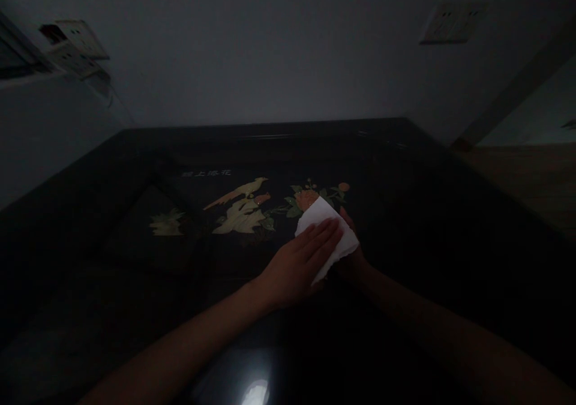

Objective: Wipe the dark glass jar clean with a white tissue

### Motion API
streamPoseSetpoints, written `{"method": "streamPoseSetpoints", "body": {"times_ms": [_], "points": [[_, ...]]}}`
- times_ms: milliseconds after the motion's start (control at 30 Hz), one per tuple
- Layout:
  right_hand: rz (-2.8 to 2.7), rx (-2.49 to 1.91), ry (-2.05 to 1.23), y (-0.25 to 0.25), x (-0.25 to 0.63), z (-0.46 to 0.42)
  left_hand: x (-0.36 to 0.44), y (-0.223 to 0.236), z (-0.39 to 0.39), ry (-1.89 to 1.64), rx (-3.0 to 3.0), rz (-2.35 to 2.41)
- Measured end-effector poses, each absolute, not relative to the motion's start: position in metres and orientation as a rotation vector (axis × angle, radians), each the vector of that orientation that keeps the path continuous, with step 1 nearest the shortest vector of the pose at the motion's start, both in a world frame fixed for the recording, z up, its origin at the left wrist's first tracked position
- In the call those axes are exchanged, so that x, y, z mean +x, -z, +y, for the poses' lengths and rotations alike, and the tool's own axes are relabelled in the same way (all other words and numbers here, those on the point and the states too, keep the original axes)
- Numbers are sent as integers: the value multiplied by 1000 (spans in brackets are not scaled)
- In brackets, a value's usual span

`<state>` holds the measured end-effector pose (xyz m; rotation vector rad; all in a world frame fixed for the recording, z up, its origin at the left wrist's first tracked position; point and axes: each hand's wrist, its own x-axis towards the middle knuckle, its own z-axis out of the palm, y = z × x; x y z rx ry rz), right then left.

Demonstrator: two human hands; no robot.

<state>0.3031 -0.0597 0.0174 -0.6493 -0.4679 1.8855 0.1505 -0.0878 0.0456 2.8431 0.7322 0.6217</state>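
A white folded paper tissue (324, 234) lies on a dark lacquered tabletop (405, 201) inlaid with a bird and flowers (245, 207). My left hand (299, 264) rests flat on the tissue, fingers stretched out together and pressing it down. My right hand (351, 255) is mostly under and behind the tissue, its fingers curled at the tissue's right edge and holding it. The room is very dim.
A grey wall stands behind the table, with socket plates at upper left (74, 48) and a switch plate at upper right (452, 24). A wooden floor (526, 177) shows to the right. A light glare (254, 387) reflects near the table's front edge.
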Motion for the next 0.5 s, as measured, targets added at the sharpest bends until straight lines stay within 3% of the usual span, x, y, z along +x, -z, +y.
{"method": "streamPoseSetpoints", "body": {"times_ms": [500], "points": [[-404,-610,-1849,-21,306,-51,141,-40,-80,-624,2880,788]]}}
